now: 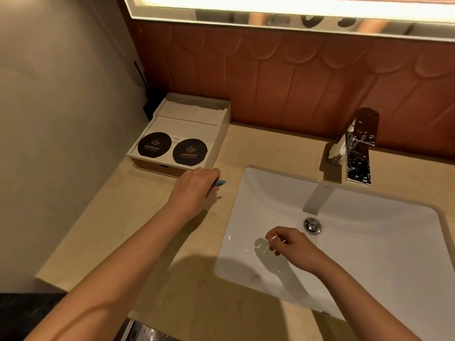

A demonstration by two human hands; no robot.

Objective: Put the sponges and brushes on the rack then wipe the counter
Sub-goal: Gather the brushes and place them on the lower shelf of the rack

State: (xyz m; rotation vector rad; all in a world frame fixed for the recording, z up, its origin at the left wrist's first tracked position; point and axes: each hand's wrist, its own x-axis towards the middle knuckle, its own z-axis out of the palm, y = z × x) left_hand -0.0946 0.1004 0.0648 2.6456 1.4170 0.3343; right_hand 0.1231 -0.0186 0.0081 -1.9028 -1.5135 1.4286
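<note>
The left hand [197,187] curls around a small blue thing [220,183], perhaps a brush, lying on the surface [138,212] just beside the white tray [221,134], and the right hand [291,244] pinches a thin white stick [276,238] over the sink [270,193], so it is better to grip the blue thing firmly before lifting.

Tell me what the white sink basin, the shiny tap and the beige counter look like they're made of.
The white rectangular sink basin: likely glazed ceramic; smooth, glossy, with sharp highlights. The angular silver tap: polished chrome-look metal; mirror reflections and water drops. The beige countertop: probably polished stone or a stone-look composite; faint mottling, soft sheen.
</note>
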